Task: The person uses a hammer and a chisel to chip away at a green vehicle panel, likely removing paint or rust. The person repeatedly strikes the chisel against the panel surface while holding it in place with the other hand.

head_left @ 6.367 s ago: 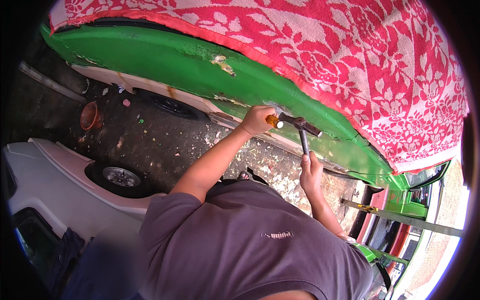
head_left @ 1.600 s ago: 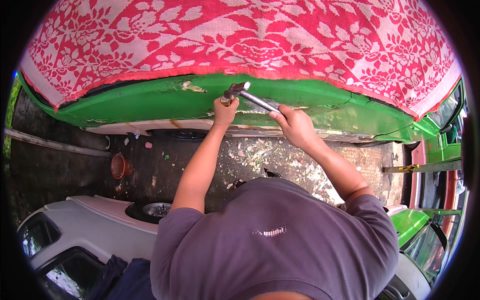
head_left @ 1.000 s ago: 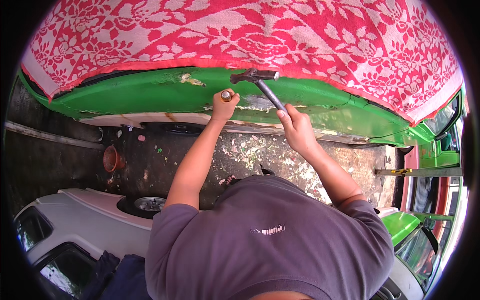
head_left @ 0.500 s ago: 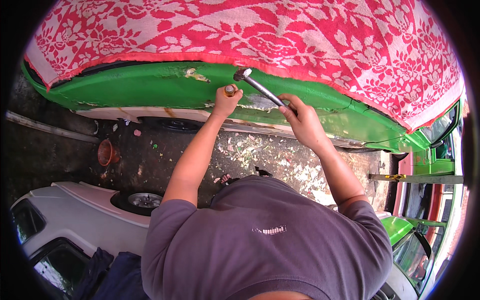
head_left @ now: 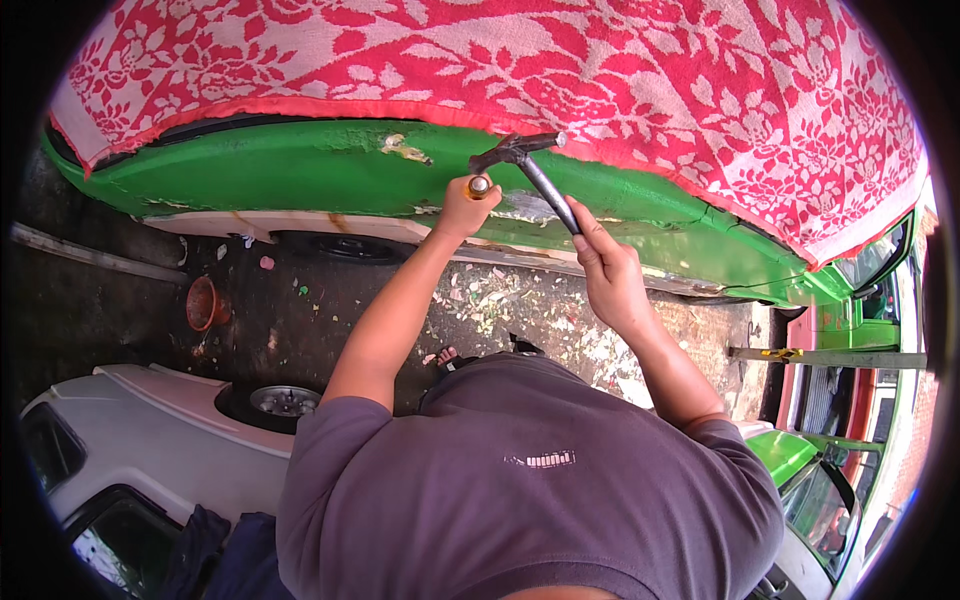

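My left hand (head_left: 463, 212) is wrapped round an amber-handled tool (head_left: 478, 187) with a metal cap on its butt end. Its blade is hidden, so I cannot tell its exact kind. My right hand (head_left: 608, 270) grips the metal shaft of a hammer (head_left: 541, 184). The hammer's head is just above the amber handle, seemingly apart from it. Both hands are at the side of a green car body (head_left: 330, 165). Paint is chipped off it in a pale, torn patch (head_left: 407, 149) to the left of my left hand and in a grey bare patch (head_left: 527, 207) between my hands.
A red and pink floral cloth (head_left: 480, 60) covers the car's top. Paint flakes (head_left: 500, 297) litter the ground. An orange-brown pot (head_left: 207, 304) lies at the left. Close behind me stands a white car (head_left: 180, 440), with dark clothing (head_left: 240, 560) over it; a metal bar (head_left: 840, 358) is at the right.
The hammer has swung round: its head now shows lengthwise and reaches further right. My right hand has shifted slightly downward. The left hand still holds its tool, a little further right.
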A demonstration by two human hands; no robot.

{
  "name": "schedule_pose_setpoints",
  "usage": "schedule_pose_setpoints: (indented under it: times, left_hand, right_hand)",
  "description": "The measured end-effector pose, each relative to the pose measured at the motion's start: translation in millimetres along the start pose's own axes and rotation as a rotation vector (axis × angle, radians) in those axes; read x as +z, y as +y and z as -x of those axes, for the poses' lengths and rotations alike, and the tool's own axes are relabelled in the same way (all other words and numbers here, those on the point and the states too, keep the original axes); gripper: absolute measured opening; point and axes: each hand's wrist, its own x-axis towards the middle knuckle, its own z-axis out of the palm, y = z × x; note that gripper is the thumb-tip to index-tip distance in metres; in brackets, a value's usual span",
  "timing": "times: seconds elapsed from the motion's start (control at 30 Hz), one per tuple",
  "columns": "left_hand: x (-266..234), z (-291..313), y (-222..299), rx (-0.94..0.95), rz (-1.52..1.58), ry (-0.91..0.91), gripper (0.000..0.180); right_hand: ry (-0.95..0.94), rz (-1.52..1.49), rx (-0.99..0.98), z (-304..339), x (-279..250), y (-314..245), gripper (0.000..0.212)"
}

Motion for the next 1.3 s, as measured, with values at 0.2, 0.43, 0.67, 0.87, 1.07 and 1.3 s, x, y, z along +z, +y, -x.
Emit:
schedule_pose_setpoints:
  times: [0.2,0.43,0.67,0.87,1.07,1.3]
  left_hand:
    - [-1.7,-8.4,8.2,0.036,-0.054,-0.055,0.022]
    - [3.8,0.7,10.0,0.014,0.009,-0.060,0.025]
    - [4.6,-0.6,9.4,0.025,-0.015,-0.069,0.025]
    - [9.4,0.2,12.0,0.038,-0.012,-0.048,0.025]
    - [9.5,3.4,12.1,0.047,-0.021,-0.040,0.028]
    - [8.9,4.9,13.7,0.045,-0.056,-0.042,0.027]
  right_hand:
    - [0.078,-0.006,-0.007,-3.2,-2.1,-1.9,0.042]
    - [0.088,0.120,0.029,3.0,-0.5,-2.3,0.042]
    - [0.090,0.150,0.030,-0.4,-0.5,1.5,0.041]
    - [0.014,0.211,0.130,-0.5,-3.0,3.2,0.040]
    - [0.141,0.084,0.034,8.2,-2.1,3.8,0.039]
    - [0.144,0.034,0.040,8.2,-3.1,-0.9,0.039]
